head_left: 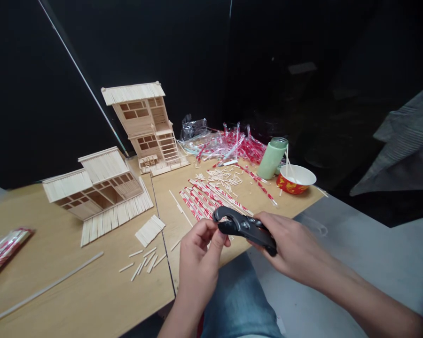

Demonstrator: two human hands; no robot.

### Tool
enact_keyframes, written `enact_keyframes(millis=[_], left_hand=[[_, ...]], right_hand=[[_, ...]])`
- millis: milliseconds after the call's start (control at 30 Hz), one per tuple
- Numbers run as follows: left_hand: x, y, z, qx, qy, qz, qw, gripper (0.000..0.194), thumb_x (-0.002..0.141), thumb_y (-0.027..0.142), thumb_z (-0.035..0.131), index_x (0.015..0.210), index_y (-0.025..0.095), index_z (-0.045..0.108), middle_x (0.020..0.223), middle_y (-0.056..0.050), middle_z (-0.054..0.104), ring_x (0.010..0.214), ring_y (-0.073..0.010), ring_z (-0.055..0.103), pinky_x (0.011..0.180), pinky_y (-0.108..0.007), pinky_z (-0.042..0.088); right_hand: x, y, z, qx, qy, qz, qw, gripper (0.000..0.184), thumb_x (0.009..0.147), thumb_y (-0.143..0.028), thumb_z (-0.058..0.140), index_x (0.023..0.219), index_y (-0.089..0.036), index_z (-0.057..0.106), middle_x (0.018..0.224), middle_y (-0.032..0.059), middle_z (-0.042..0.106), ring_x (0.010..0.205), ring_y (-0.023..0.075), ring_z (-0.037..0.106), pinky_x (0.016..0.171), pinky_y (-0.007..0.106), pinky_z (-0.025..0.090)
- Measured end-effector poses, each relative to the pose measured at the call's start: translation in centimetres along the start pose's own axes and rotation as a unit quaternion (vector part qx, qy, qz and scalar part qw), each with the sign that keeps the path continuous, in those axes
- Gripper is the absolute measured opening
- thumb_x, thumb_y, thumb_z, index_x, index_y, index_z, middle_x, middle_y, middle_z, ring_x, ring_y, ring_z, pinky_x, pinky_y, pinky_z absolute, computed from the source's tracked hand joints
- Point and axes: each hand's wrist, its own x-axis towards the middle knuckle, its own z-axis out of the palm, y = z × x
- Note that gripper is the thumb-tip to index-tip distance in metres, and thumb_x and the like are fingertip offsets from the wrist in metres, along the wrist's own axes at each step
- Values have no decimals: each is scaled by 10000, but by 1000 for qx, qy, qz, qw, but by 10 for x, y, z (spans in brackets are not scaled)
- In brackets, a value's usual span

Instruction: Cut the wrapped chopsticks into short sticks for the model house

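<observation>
Right hand (286,243) grips black cutter (246,227); left hand (200,253) pinches beside it, contents unclear. Apparent step: cutting; next squeeze requires steady alignment.

Near the back edge of the table (91,300) are two houses, one tall house (144,123) and one low house (100,171), and by the right corner are one green cup (270,160) and one bowl (293,187). There is also one black tool (245,226), one pack (7,251), one long strip (52,284), one mat (150,230) and about eight short sticks (152,264). The red sticks (200,199) and tiny bits (222,177) are too many to count.
</observation>
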Motion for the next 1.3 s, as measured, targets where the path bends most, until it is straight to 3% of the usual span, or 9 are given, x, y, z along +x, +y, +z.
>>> enact_keyframes(millis=[433, 600, 667, 733, 800, 867, 967, 1133, 1300], left_hand=[[0, -4, -4, -40, 16, -11, 999, 262, 837, 397, 719, 740, 173, 624, 644, -7, 651, 627, -132, 583, 622, -223, 430], [-1, -3, -4, -25, 7, 4, 1000, 253, 849, 395, 713, 755, 168, 650, 652, -7, 645, 644, -131, 581, 648, -231, 435], [-2, -3, -4, -36, 5, 0, 999, 263, 840, 416, 724, 776, 168, 664, 644, -6, 640, 644, -133, 579, 648, -235, 437], [-3, -6, -5, -58, 11, -15, 998, 282, 826, 439, 738, 789, 168, 667, 641, -8, 642, 642, -135, 577, 643, -238, 441], [-3, -9, -6, -91, 18, -34, 995, 294, 815, 449, 750, 810, 167, 667, 658, -14, 661, 646, -135, 579, 654, -243, 450], [-3, -12, -8, -134, 25, -53, 989, 299, 802, 446, 764, 845, 167, 665, 693, -24, 691, 651, -135, 583, 681, -254, 463], [-1, -16, -11, -185, 54, -60, 979, 289, 779, 416, 794, 853, 174, 655, 794, -42, 739, 675, -127, 586, 711, -253, 468], [-1, -24, -11, -199, 95, -28, 975, 232, 769, 369, 815, 823, 180, 692, 1012, -33, 720, 754, -100, 593, 737, -221, 467], [-13, -35, -7, -154, 86, 12, 984, 193, 802, 355, 778, 798, 185, 687, 954, -16, 639, 649, -106, 604, 650, -258, 500]], right_hand=[[2, -2, 11, -118, 32, -19, 992, 198, 858, -381, 620, 919, -196, 590, 740, 82, 727, 610, 254, 681, 532, 303, 340], [8, -1, 7, 88, -30, 37, 995, 256, 889, -429, 588, 756, -213, 551, 622, 35, 639, 551, 197, 598, 518, 278, 332], [16, 9, 2, 280, -78, 103, 951, 394, 901, -548, 553, 680, -228, 486, 503, -24, 497, 431, 149, 473, 453, 264, 312], [26, 26, -3, 478, -97, 165, 857, 437, 906, -636, 481, 730, -236, 493, 487, -68, 396, 367, 119, 355, 409, 261, 328], [35, 41, -2, 613, -94, 191, 761, 416, 927, -625, 431, 869, -229, 544, 574, -61, 435, 417, 128, 415, 485, 307, 455], [37, 47, 5, 661, -101, 217, 711, 354, 930, -560, 468, 948, -219, 562, 682, -24, 517, 555, 160, 547, 645, 382, 540], [26, 32, 21, 666, -98, 222, 706, 300, 882, -483, 610, 1009, -215, 566, 771, 1, 575, 686, 187, 607, 733, 406, 545], [9, -29, 40, 637, -12, 134, 759, 329, 842, -396, 740, 1057, -207, 577, 898, 35, 667, 740, 172, 627, 746, 347, 520], [13, -66, 56, 665, 50, 141, 731, 284, 838, -382, 750, 986, -225, 566, 761, -19, 633, 675, 152, 619, 682, 296, 527]])
